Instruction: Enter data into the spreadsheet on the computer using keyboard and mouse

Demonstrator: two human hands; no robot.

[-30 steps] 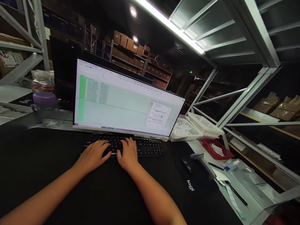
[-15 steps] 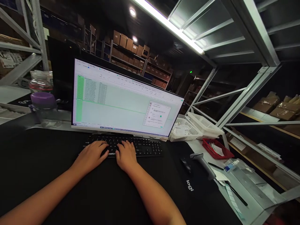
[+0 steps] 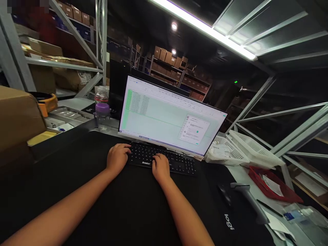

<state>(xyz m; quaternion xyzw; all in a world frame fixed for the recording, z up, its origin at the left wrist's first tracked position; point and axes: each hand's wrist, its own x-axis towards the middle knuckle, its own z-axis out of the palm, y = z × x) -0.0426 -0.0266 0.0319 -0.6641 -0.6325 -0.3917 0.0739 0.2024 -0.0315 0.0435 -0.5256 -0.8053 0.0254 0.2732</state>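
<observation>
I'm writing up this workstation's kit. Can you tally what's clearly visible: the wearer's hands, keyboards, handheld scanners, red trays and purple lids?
Hands: 2 (left hand, right hand)
Keyboard: 1
Handheld scanner: 1
Red tray: 1
Purple lid: 1
Total: 6

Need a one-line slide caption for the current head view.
Left hand and right hand at a black Bosston keyboard, before a monitor showing a spreadsheet.

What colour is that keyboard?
The keyboard is black with pale lettering, best seen in the head view.

Keyboard (image 3: 142, 155): "Bosston". Black mouse mat (image 3: 216, 212): "logi". Screen (image 3: 159, 119) text too small.
</observation>
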